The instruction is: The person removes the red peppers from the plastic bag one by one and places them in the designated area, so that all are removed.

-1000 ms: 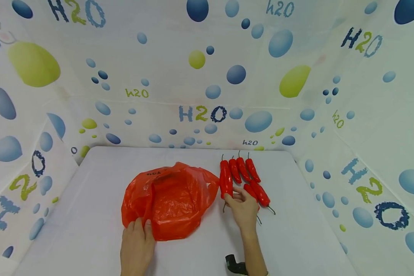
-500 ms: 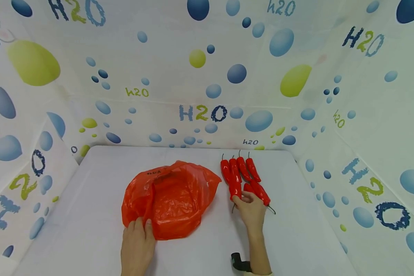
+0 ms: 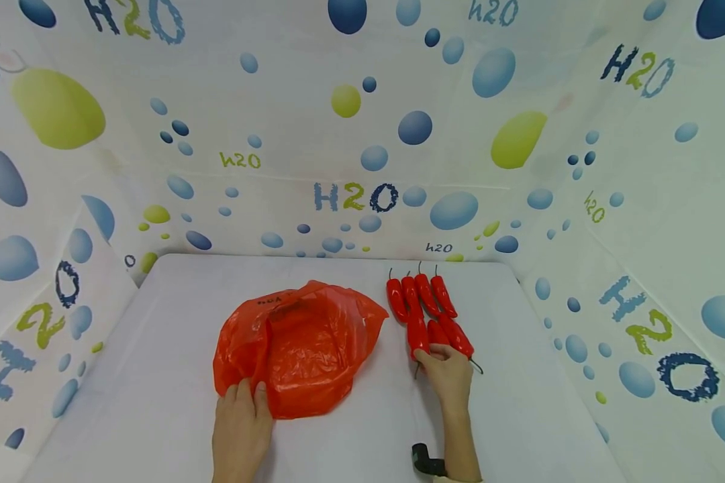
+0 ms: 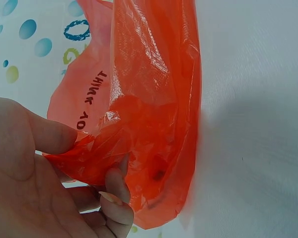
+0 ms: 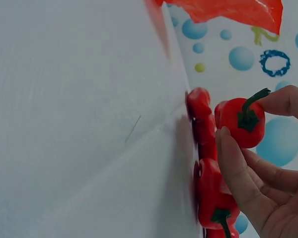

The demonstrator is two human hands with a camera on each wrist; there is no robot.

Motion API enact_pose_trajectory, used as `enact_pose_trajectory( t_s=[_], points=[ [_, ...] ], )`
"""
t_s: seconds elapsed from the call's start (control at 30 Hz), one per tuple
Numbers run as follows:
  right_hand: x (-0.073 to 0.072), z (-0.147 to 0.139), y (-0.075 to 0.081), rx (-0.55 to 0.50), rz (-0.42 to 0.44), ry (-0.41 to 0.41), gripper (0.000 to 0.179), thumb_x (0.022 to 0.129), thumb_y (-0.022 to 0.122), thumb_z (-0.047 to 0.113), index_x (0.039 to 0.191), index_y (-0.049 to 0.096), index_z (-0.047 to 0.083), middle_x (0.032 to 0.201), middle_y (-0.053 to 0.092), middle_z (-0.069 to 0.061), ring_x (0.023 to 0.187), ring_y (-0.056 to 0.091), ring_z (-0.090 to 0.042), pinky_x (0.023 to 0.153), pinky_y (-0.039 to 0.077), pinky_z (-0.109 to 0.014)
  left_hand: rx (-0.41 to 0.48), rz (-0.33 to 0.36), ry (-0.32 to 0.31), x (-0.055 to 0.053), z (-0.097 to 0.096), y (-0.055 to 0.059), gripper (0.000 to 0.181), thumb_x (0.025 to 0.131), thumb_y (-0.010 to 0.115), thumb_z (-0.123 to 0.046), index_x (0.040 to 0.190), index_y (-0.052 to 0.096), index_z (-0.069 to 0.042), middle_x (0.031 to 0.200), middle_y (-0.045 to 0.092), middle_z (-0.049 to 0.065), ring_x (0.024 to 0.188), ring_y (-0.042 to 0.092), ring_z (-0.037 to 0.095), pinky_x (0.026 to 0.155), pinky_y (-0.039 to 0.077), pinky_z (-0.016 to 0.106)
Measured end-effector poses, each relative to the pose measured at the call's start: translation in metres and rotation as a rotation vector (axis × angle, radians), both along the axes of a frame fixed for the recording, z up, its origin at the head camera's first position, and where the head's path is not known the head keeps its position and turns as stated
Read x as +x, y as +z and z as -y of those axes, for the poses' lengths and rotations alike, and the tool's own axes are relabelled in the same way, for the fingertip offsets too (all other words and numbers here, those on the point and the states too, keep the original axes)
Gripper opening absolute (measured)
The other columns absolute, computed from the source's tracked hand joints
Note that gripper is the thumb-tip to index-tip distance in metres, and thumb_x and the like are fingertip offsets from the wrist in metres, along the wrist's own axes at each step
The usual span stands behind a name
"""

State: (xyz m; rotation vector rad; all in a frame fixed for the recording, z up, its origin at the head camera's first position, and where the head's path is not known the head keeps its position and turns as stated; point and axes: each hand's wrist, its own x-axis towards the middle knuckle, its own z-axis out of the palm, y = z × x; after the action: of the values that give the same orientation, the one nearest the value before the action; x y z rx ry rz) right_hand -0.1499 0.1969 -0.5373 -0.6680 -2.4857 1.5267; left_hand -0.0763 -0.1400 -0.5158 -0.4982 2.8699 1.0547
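A red plastic bag (image 3: 314, 362) lies on the white table with its mouth facing me. My left hand (image 3: 239, 429) pinches the near left edge of the bag; in the left wrist view the thumb and curled fingers grip the film (image 4: 149, 64). Between thumb and fingers, my right hand (image 3: 450, 376) pinches a red chili pepper (image 3: 417, 335) by its stem end. The right wrist view shows this pepper (image 5: 233, 121), green stem toward the camera, above the other peppers. Several more red chili peppers (image 3: 440, 295) lie at the right of the bag, one partly hidden by my right hand.
A black elbow-shaped object (image 3: 425, 459) shows beside my right forearm at the bottom. White walls (image 3: 362, 134) printed with blue and green dots and H2O lettering surround the white table (image 3: 139, 376) at the back and sides.
My right hand has moved right and slightly toward me with the chili pepper, away from the bag and in front of the peppers. The left hand stays on the bag's edge.
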Motion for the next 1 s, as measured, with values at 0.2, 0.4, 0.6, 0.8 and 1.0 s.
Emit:
enact_pose_trajectory(
  t_s=[0.2,0.4,0.6,0.8,1.0],
  points=[
    [0.001,-0.005,-0.004,0.029,0.020,-0.007,0.047,0.084,0.086,0.030,0.119,0.074,0.001,0.096,0.076,-0.012,0.084,0.072,-0.024,0.072,0.061,-0.035,-0.006,-0.021,0.000,0.001,-0.001,0.000,0.041,0.111,0.045,-0.025,0.132,0.050,0.010,0.111,0.058,0.023,0.100,0.050,0.038,0.093,0.049,0.056],
    [0.004,-0.009,-0.008,0.066,0.015,-0.019,0.046,0.085,0.085,0.029,0.118,0.074,0.000,0.099,0.076,-0.015,0.087,0.072,-0.026,0.073,0.062,-0.038,-0.007,-0.031,0.000,0.001,-0.001,0.001,0.041,0.111,0.045,-0.024,0.132,0.050,0.011,0.112,0.058,0.024,0.101,0.050,0.039,0.094,0.049,0.057],
    [0.007,-0.011,-0.007,0.124,0.007,-0.039,0.043,0.084,0.085,0.027,0.115,0.074,-0.002,0.097,0.076,-0.016,0.087,0.072,-0.029,0.073,0.063,-0.041,-0.005,-0.041,-0.004,0.001,-0.002,0.001,0.042,0.111,0.045,-0.023,0.133,0.049,0.012,0.113,0.058,0.025,0.102,0.050,0.040,0.096,0.048,0.059],
    [0.007,-0.014,-0.008,0.169,-0.005,-0.064,0.039,0.085,0.084,0.024,0.111,0.076,-0.003,0.094,0.076,-0.018,0.086,0.073,-0.032,0.071,0.063,-0.042,-0.008,-0.056,0.000,0.003,-0.001,0.000,0.041,0.110,0.046,-0.023,0.132,0.050,0.012,0.112,0.058,0.026,0.102,0.049,0.041,0.095,0.048,0.058],
    [0.008,-0.017,-0.011,0.212,-0.030,-0.092,0.040,0.085,0.085,0.025,0.110,0.075,-0.005,0.094,0.077,-0.020,0.087,0.074,-0.035,0.073,0.063,-0.047,-0.009,-0.037,0.010,0.003,-0.001,-0.001,0.040,0.110,0.046,-0.024,0.130,0.051,0.010,0.111,0.058,0.023,0.101,0.050,0.039,0.094,0.049,0.057]
  ],
)
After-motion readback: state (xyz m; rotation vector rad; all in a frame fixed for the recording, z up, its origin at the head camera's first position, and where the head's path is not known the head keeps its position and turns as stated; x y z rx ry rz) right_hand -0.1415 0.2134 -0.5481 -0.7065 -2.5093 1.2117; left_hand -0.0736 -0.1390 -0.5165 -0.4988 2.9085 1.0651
